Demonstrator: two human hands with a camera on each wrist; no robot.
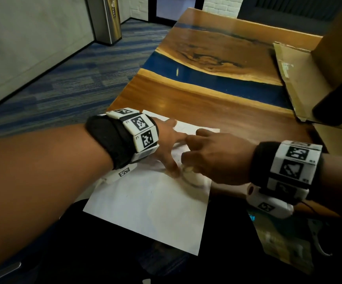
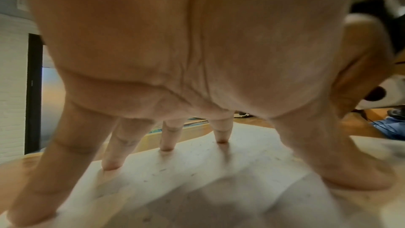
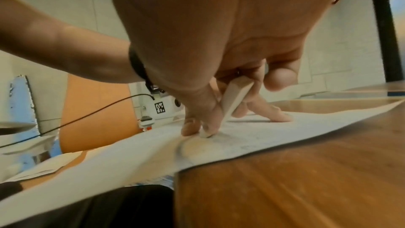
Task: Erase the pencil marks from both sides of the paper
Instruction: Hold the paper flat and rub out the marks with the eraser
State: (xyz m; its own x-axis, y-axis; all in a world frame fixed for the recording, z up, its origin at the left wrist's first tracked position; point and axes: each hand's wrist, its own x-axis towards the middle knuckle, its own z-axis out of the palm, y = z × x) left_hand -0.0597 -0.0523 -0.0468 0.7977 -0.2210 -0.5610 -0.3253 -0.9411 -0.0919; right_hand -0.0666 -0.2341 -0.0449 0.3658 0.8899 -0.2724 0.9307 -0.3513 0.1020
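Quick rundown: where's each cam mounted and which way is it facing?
Head: looks down from above at the paper on the wooden table; both forearms and hands show.
Left wrist: under the left hand, along spread fingertips pressing the paper.
Right wrist: low, along the right hand pinching the eraser tip-down on the paper.
Shared: all three show the paper.

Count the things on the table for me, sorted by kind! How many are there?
Sheet of paper: 1
White eraser: 1
Hands: 2, left hand and right hand
Cardboard box: 1
Total: 5
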